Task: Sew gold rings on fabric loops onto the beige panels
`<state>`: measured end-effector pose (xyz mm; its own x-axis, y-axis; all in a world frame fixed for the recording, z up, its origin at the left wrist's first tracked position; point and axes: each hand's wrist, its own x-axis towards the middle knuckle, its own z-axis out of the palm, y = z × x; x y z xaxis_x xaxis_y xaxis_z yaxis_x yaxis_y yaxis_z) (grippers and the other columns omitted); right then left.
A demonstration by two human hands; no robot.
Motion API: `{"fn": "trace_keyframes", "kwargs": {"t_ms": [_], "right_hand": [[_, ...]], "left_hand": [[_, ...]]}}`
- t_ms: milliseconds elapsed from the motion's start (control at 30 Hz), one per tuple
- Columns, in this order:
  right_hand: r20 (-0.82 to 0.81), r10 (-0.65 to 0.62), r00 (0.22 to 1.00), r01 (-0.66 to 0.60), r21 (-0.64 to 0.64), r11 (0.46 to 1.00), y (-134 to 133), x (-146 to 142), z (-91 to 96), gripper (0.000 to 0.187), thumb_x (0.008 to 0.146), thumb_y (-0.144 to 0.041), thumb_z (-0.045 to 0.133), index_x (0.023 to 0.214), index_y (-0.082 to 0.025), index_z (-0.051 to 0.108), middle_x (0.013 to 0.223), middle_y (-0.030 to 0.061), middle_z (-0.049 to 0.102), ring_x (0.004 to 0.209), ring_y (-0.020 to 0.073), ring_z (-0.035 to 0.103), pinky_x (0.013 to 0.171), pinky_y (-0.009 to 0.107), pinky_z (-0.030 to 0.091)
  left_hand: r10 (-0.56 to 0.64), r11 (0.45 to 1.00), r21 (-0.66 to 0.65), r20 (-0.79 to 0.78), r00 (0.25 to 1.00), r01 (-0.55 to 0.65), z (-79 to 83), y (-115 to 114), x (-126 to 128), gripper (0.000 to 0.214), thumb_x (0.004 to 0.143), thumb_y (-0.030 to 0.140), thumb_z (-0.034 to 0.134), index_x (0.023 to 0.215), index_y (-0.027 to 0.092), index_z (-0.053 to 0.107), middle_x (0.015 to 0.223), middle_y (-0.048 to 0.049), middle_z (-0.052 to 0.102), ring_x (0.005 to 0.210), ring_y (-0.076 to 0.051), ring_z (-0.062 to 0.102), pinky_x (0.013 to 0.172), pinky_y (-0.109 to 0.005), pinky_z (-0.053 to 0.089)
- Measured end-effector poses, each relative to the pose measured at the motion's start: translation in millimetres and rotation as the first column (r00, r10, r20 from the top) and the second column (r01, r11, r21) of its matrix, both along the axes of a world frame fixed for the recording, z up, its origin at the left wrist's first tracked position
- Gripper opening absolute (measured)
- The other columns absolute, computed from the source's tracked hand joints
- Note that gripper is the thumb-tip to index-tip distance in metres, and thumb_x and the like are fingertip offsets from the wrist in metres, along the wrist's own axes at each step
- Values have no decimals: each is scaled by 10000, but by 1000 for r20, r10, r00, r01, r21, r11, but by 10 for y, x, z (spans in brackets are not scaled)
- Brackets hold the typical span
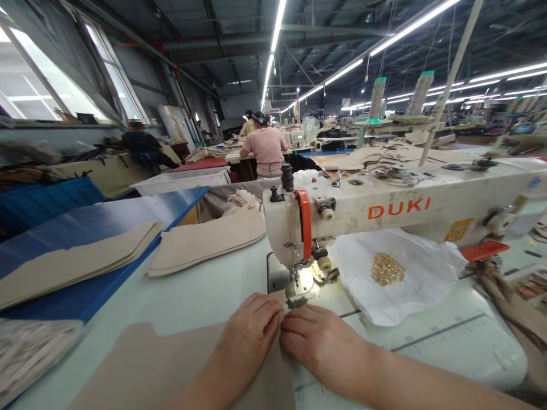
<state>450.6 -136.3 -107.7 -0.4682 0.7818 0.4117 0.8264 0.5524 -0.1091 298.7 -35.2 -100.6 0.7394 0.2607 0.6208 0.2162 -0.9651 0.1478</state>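
A large beige fabric panel [179, 361] lies on the sewing table in front of a white sewing machine [342, 205]. My left hand [250, 336] is closed with its fingertips pinching the panel's right edge. Right beside it, my right hand [320, 339] has its fingers curled and pressed together on the same edge, nearly touching the left. Just beyond both hands is the lit presser foot [296, 272] over the metal needle plate [280, 282]. The exact grip under the fingers is partly hidden.
Beige panel stacks [209, 239] lie left of the machine, with another stack [81, 259] on a blue board [106, 213]. Small gold-coloured metal pieces [387, 269] rest on a white plastic sheet [427, 285] at right. A co-worker in pink [265, 145] sits ahead.
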Motion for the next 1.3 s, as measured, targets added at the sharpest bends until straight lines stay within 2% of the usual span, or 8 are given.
{"fn": "trace_keyframes", "kwargs": {"t_ms": [300,600,867,1000,1300], "right_hand": [[36,-122,992,121,24,992,40,-42,-25,59,892,-165,602,929,-120,592,981,78,632,926,204,549,887,333,452],[96,-106,990,106,11,994,44,-38,22,70,871,-177,635,900,-126,597,955,67,630,903,205,547,872,324,448],[175,-36,984,30,37,999,108,5,45,80,871,-184,637,899,-121,598,954,66,632,916,211,547,867,335,442],[186,-32,982,26,37,999,118,81,63,71,884,-184,617,907,-121,593,950,69,635,901,210,550,846,339,444],[205,-138,969,132,43,990,156,289,93,75,888,-191,620,908,-122,598,930,66,645,878,208,558,793,333,441]], "left_hand": [[-11,997,-73,-23,1000,9,-28,-8,-37,207,897,102,445,822,190,617,784,-35,683,742,-182,638,674,-301,554],[-23,993,-117,-25,999,20,2,-43,-108,215,898,97,440,910,169,642,869,-52,710,812,-187,655,739,-325,572],[-3,990,-138,-68,998,-6,-47,-45,-135,185,897,101,462,933,174,628,895,-51,698,841,-194,647,762,-333,566],[-6,993,-120,-69,998,-2,-62,-14,-51,177,923,135,449,939,167,623,900,-57,696,850,-201,643,769,-346,564],[-49,997,-57,-57,997,45,-53,124,268,229,950,173,408,909,157,633,892,-65,715,842,-206,660,773,-353,569]]}}
